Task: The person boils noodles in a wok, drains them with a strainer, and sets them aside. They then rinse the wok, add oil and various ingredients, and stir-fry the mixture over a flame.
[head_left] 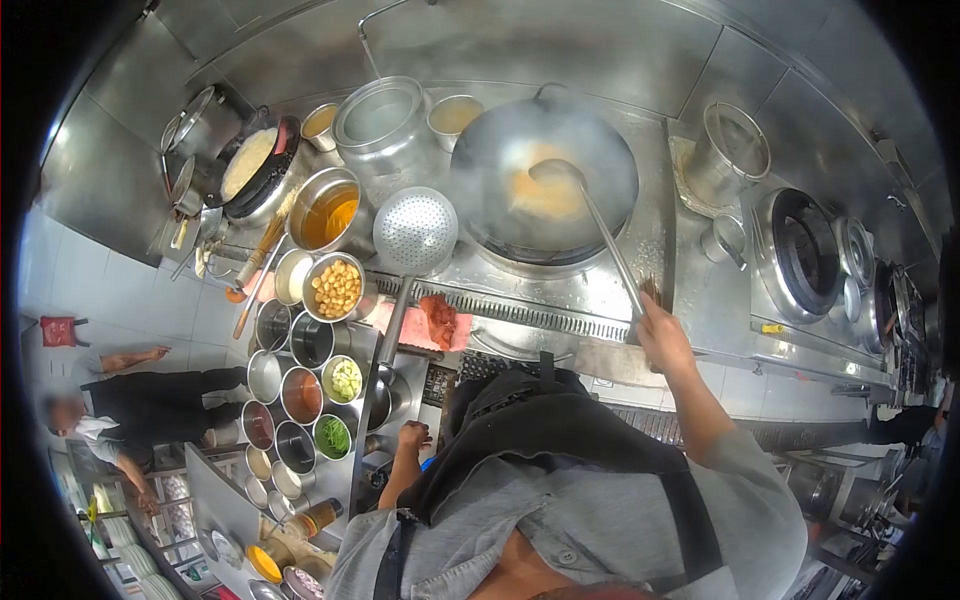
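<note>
My right hand (pixel 660 337) is closed around the handle of a long metal ladle (pixel 606 230). The ladle's bowl rests down inside a large dark wok (pixel 485 205), over yellowish, steaming contents (pixel 540 192). Steam blurs what is cooking. Low beside my body, my left hand (pixel 413 437) has its fingers curled in, and whether anything is inside them is hidden. Close to it are the lower handle of a perforated strainer (pixel 415 230) and the counter of ingredient pots. The strainer lies across a pot of orange liquid (pixel 330 215) and the stove edge.
Left of me are a bowl of browned cubes (pixel 337 288), sliced green vegetable (pixel 342 379), chopped greens (pixel 332 436) and several metal pots. Red meat (pixel 438 320) lies on a pink cloth. A lidded pot (pixel 380 115) stands behind. Another person (pixel 130 400) is at far left.
</note>
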A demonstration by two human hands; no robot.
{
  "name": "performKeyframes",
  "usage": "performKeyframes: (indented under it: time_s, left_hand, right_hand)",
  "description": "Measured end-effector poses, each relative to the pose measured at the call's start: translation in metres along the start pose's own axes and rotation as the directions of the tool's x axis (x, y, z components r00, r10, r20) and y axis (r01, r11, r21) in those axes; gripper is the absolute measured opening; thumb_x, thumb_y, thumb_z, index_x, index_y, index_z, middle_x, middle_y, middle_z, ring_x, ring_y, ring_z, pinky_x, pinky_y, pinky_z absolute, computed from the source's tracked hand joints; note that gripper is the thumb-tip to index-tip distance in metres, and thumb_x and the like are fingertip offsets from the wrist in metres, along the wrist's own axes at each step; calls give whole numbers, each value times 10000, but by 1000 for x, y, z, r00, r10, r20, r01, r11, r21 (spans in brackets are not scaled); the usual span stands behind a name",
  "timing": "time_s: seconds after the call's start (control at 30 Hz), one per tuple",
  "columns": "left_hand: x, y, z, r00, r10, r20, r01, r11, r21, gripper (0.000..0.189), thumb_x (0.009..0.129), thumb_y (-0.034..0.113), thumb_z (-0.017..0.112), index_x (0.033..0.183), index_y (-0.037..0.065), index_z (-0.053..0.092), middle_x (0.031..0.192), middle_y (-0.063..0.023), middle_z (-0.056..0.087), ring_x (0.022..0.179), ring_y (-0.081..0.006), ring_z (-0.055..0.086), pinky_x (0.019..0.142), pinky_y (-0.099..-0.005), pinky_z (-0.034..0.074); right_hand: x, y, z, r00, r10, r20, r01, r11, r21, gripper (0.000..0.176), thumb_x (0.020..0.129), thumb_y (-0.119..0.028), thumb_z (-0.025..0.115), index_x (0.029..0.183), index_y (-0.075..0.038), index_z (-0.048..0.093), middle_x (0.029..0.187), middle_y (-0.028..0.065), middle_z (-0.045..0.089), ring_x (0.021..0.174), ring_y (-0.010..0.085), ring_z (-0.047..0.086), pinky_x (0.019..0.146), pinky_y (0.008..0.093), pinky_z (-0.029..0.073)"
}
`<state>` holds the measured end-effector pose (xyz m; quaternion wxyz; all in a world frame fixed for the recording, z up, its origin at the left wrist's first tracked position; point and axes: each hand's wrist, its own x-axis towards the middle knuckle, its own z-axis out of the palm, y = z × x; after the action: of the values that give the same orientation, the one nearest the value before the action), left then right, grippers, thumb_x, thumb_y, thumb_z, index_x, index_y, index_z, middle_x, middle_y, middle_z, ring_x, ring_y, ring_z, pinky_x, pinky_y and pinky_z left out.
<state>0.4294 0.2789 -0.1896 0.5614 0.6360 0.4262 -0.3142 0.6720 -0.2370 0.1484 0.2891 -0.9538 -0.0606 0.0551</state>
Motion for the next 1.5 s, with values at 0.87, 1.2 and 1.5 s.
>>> performKeyframes:
  time_s: [0.87, 1.2, 1.5]
  left_hand:
    - [4, -55, 20, 811, 435, 391, -432, -6, 902, 373, 859, 378, 528, 917, 20, 615, 789, -144, 648, 681, -247, 664, 507, -405, 541]
    - [-72, 43, 33, 987, -49, -154, 68, 991, 119, 191, 833, 161, 487, 896, 27, 607, 756, -132, 623, 631, -235, 631, 497, -377, 540]
    - [-23, 16, 16, 973, 227, 39, -231, 962, 147, 141, 812, 117, 530, 870, 44, 636, 731, -120, 617, 577, -227, 619, 467, -349, 528]
  right_hand:
    - [89, 51, 38, 997, 34, -68, -31, 998, 55, 527, 780, -99, 565, 1268, 41, 423, 725, 120, 607, 491, 173, 546, 434, 325, 431]
    - [44, 3, 8, 945, 229, 234, -325, 744, 584, 556, 773, -94, 576, 1295, 21, 420, 782, 116, 621, 575, 210, 574, 502, 336, 451]
    - [-8, 16, -27, 994, -46, -97, 29, 984, -176, 513, 780, -64, 533, 1281, -63, 424, 891, 235, 609, 815, 413, 591, 719, 485, 463]
